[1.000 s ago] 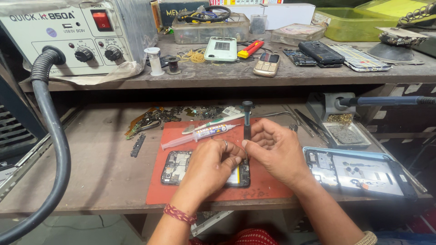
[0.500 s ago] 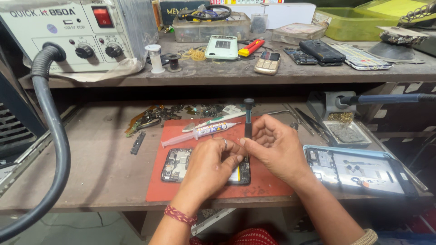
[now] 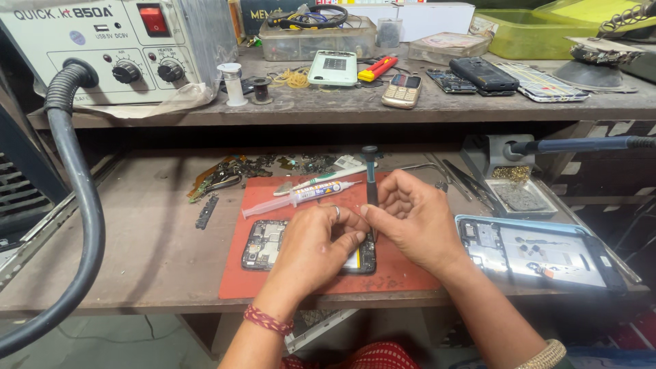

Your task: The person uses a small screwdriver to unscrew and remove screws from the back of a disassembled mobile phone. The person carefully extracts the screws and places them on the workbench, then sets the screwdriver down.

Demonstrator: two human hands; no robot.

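1. Cluttered repair bench: a grey lower worktop (image 3: 137,232) under a shelf (image 3: 437,106) that carried a hot-air station (image 3: 116,48), a small keypad phone (image 3: 402,91) and loose parts.
2. Red mat (image 3: 396,270) lay at the worktop's middle. The opened phone (image 3: 263,244) rested on it, back off, its right end hidden under both hands.
3. Left hand (image 3: 316,242) pressed down on the phone, fingers curled. Right hand (image 3: 417,219) was pinched shut on a dark precision screwdriver (image 3: 370,179), held upright, tip down into the phone's right part; the tip itself was hidden.
4. Change against the earlier views: very little. Hands sat in the same spot, driver upright as before. Judged as steady work at one screw point, no shift to another.
5. A syringe (image 3: 294,198) lay at 11 o'clock from the hands, just beside them, slanted on the mat's top edge.
6. A removed phone back frame (image 3: 540,249) lay at 3 o'clock, near the right wrist; tweezers (image 3: 471,181) at 1 o'clock.
7. Open room: bare worktop at 9 o'clock, past the mat. Mat's front edge ran close to the worktop lip at 6 o'clock; little room there.
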